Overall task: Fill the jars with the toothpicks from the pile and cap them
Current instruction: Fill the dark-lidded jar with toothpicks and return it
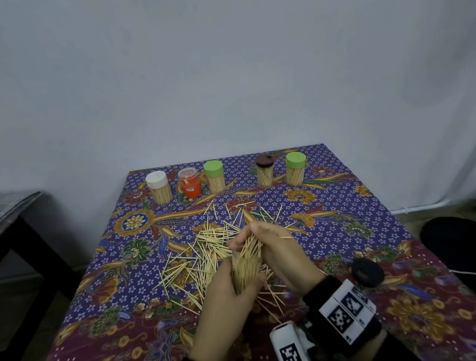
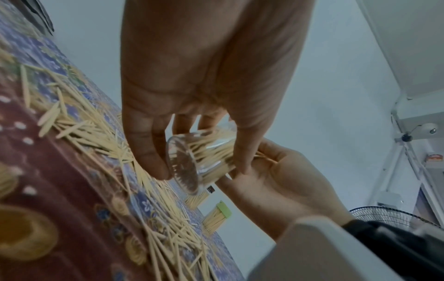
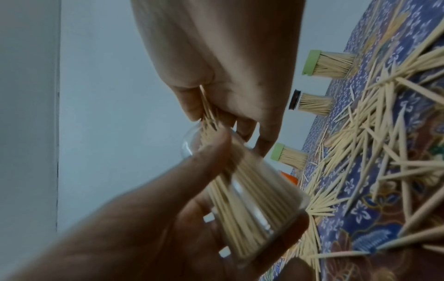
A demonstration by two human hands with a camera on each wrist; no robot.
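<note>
Clear plastic shows around the toothpick jar (image 1: 245, 270) that the left hand (image 1: 224, 314) holds. The left grip is wrapped round the jar, thumb on one side and fingers on the other. The jar is up off the surface (image 1: 382, 224), over the near side of the toothpick pile (image 1: 206, 251).

The right hand (image 1: 279, 252) is at the jar's open mouth. Its grip is narrow, pinching a bunch of toothpicks (image 3: 207, 112) and pushing them in with the ones already inside.

So the step in hand looks like filling this jar. It seems nearly full, as sticks poke out of the mouth.

The jar is tipped. Its long axis runs from near to far, with the flat bottom (image 2: 182, 163) close to the person and the open mouth pointing away and up, toward the far row of jars. The sticks inside lie the same way as the jar.

Next, I think the sticks need a push or a little shake so they all slide down below the rim. Then the jar needs its lid. A dark round cap (image 1: 367, 272) lies on the surface, to the right of the hands, and may be the one.

Five jars stand capped at the far edge: a white-capped jar (image 1: 159, 187), an orange jar (image 1: 190, 182), a green-capped jar (image 1: 214, 177), a brown-capped jar (image 1: 265, 170) and one more green-capped jar (image 1: 296, 168).
</note>
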